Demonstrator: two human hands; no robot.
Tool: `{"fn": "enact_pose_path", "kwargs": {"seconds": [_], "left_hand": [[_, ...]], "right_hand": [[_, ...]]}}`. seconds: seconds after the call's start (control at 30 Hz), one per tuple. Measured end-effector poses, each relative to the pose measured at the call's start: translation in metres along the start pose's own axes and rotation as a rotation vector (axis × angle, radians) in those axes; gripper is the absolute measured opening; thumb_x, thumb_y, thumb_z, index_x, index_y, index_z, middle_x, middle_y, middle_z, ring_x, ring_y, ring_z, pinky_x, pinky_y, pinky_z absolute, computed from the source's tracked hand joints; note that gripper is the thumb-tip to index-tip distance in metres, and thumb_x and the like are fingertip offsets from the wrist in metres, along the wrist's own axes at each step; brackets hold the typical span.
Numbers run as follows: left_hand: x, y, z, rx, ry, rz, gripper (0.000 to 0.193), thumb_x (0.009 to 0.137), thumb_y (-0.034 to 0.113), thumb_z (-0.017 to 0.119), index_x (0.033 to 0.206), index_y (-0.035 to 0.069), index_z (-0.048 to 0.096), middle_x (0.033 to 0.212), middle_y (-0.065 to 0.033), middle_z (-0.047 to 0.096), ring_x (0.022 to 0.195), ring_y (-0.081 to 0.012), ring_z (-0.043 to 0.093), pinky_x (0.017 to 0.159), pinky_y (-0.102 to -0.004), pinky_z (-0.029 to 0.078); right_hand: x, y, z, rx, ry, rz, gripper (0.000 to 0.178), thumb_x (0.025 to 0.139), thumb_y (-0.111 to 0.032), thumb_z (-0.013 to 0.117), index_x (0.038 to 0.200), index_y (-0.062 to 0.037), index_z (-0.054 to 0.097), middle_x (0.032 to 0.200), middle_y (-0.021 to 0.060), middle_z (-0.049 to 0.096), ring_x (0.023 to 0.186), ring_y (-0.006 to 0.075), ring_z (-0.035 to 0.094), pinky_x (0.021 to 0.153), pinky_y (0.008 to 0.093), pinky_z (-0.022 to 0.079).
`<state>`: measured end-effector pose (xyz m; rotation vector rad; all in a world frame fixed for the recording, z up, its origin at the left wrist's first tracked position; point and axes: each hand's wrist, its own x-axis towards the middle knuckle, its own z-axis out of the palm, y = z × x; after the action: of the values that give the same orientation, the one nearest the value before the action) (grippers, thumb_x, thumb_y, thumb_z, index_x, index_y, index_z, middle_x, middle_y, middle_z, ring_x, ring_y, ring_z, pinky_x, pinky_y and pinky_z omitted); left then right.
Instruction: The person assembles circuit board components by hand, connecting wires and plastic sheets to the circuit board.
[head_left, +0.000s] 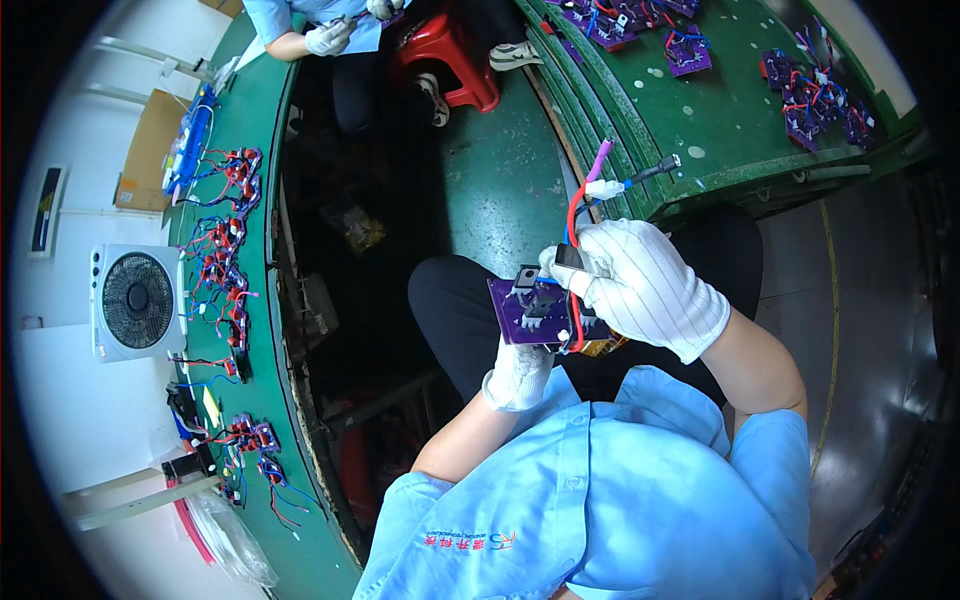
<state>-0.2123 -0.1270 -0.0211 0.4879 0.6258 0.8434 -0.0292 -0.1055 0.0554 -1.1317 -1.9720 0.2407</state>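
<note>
Over my lap, a purple circuit board rests in my white-gloved left hand, which grips it from below with most fingers hidden. White and black parts stand on the board. From it rises a red wire beside a blue one, with a purple sleeve at the red wire's tip. My right hand, gloved as well, is closed on the wires just above the board. A small black piece shows at its fingertips; its kind is unclear. Past the fingers stick out a white connector and a black-sleeved lead end.
Several wired boards lie on the green bench at the upper right. More line the green table on the left, near a box fan. At the top, another person's gloved hand shows near a red stool.
</note>
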Motion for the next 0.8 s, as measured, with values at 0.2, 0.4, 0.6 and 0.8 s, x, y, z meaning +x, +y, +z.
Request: {"fn": "enact_pose_path", "kwargs": {"seconds": [0.2, 0.4, 0.6, 0.8], "left_hand": [[0.011, -0.002, 0.020, -0.020, 0.285, -0.109, 0.087, 0.062, 0.079, 0.054, 0.124, 0.017, 0.048, 0.125, -0.0050, 0.052, 0.118, -0.0252, 0.048, 0.102, -0.0453, 0.035], [0.019, 0.007, 0.011, -0.110, 0.049, -0.222, 0.084, 0.071, 0.074, 0.050, 0.130, 0.015, 0.038, 0.118, -0.0103, 0.053, 0.112, -0.0246, 0.052, 0.094, -0.0464, 0.044], [0.015, 0.014, 0.010, -0.053, 0.018, -0.401, 0.031, 0.093, 0.038, 0.045, 0.094, 0.008, 0.055, 0.075, -0.0079, 0.061, 0.062, -0.0191, 0.060, 0.048, -0.0325, 0.050], [0.014, 0.010, 0.003, -0.145, -0.267, -0.558, 0.032, 0.094, 0.031, 0.045, 0.114, 0.007, 0.052, 0.079, -0.0061, 0.063, 0.055, -0.0147, 0.061, 0.045, -0.0234, 0.050]], "right_hand": [[0.003, 0.001, -0.007, 0.031, -0.057, 0.098, 0.024, 0.078, -0.020, 0.066, 0.078, -0.0003, 0.054, 0.063, 0.0149, 0.052, 0.059, 0.0337, 0.054, 0.052, 0.0412, 0.041], [0.011, 0.012, -0.008, 0.108, -0.080, 0.138, 0.022, 0.078, -0.019, 0.066, 0.079, -0.0002, 0.054, 0.062, 0.0148, 0.053, 0.057, 0.0344, 0.054, 0.051, 0.0410, 0.041], [0.015, -0.006, -0.014, 0.085, -0.225, -0.194, 0.017, 0.071, -0.016, 0.070, 0.077, -0.0042, 0.060, 0.062, 0.0087, 0.059, 0.052, 0.0251, 0.059, 0.047, 0.0346, 0.047], [-0.031, 0.006, 0.017, 0.506, -0.124, 0.198, 0.012, 0.077, -0.005, 0.063, 0.088, -0.0004, 0.062, 0.074, 0.0108, 0.065, 0.067, 0.0229, 0.065, 0.060, 0.0312, 0.052]]}}
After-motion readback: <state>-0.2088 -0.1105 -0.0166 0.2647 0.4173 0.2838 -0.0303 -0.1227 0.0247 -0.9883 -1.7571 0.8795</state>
